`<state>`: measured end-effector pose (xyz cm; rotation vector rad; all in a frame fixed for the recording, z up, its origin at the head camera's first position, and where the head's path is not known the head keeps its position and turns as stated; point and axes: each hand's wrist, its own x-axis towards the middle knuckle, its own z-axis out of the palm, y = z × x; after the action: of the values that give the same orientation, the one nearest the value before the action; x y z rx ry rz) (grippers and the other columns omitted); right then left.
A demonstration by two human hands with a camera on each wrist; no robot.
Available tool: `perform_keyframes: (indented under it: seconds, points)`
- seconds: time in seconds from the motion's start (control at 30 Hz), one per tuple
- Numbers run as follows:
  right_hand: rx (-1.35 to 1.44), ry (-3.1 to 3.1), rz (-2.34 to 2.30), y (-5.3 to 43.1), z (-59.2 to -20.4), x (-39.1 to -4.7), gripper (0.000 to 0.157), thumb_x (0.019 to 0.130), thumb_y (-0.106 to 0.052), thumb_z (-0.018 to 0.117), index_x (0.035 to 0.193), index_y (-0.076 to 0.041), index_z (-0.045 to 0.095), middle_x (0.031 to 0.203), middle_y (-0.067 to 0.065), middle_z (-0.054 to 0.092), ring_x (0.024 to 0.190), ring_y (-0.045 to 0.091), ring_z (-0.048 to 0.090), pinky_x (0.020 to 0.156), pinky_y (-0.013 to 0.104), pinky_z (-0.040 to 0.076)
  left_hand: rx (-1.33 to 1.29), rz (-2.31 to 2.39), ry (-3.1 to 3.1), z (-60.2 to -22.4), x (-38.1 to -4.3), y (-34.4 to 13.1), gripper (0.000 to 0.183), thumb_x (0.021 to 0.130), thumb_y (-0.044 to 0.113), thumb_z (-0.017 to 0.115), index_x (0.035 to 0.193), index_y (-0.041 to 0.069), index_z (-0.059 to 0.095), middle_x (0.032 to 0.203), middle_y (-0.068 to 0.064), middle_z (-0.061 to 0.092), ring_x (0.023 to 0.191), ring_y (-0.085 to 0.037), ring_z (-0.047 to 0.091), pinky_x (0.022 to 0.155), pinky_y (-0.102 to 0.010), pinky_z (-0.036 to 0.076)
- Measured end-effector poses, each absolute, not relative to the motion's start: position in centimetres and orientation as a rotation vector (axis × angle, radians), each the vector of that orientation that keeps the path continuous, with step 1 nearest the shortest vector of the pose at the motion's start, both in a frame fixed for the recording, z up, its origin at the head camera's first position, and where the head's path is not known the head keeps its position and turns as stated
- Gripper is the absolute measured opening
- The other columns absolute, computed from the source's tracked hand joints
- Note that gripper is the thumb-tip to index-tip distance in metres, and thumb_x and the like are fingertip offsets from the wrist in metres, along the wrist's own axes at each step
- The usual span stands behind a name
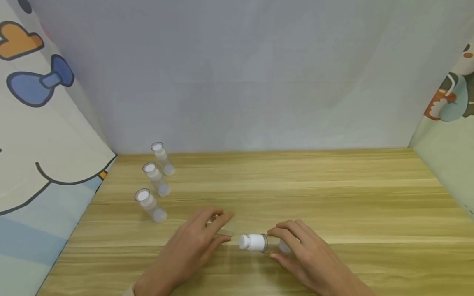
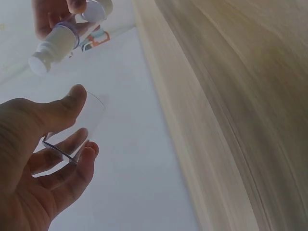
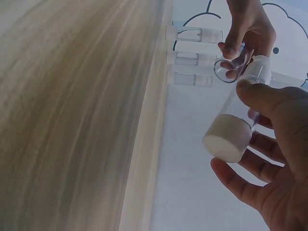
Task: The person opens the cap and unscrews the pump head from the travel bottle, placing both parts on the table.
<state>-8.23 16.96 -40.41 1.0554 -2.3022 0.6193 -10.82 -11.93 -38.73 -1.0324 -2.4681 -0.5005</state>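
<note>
My left hand (image 1: 190, 240) pinches a clear, see-through cap (image 1: 226, 228) between thumb and fingers. In the left wrist view the cap (image 2: 90, 115) appears as a hollow cylinder with a dark-edged rim. My right hand (image 1: 307, 257) holds a small clear bottle (image 1: 256, 242) on its side by the body. Its white stepped top points left, toward the cap, with a small gap between them. The right wrist view shows the bottle's white base (image 3: 226, 138), with the thumb pressed on the clear body.
Three similar clear bottles stand in a row on the left of the wooden table (image 1: 314, 193): a near bottle (image 1: 151, 206), a middle bottle (image 1: 157, 180) and a far bottle (image 1: 163, 159). A plain pale backdrop (image 1: 252, 78) rises behind, with cartoon-printed cloth at both sides.
</note>
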Motion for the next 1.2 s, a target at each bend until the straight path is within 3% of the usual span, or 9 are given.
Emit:
perform_keyframes:
  seconds: [0.27, 0.9, 1.2]
  points:
    - [1.046, -2.310, 0.622, 17.1, -40.7, -8.2, 0.037, 0.108, -0.041, 0.053, 0.122, -0.010, 0.066, 0.117, -0.001, 0.068, 0.103, 0.014, 0.066, 0.089, 0.024, 0.059, -0.999, -0.431, -2.510, -39.0, -11.8, -11.8, 0.042, 0.083, 0.016, 0.088, 0.120, 0.008, 0.071, 0.117, -0.007, 0.070, 0.108, -0.021, 0.069, 0.085, -0.030, 0.064]
    - [1.046, -2.342, 0.657, 16.8, -40.8, -7.9, 0.035, 0.107, -0.039, 0.058, 0.123, -0.009, 0.065, 0.119, -0.001, 0.067, 0.104, 0.012, 0.067, 0.092, 0.023, 0.059, -0.952, -0.225, -2.686, -40.9, -13.6, -11.5, 0.038, 0.084, 0.010, 0.086, 0.119, 0.010, 0.071, 0.121, -0.007, 0.067, 0.117, -0.025, 0.063, 0.091, -0.033, 0.062]
    - [1.025, -2.429, 0.663, 16.8, -40.6, -7.5, 0.035, 0.107, -0.041, 0.058, 0.123, -0.011, 0.065, 0.119, -0.005, 0.066, 0.106, 0.008, 0.065, 0.094, 0.020, 0.058, -0.911, -0.222, -2.748, -41.6, -13.9, -11.6, 0.026, 0.090, 0.009, 0.080, 0.115, 0.011, 0.070, 0.120, -0.006, 0.065, 0.116, -0.026, 0.062, 0.083, -0.033, 0.064]
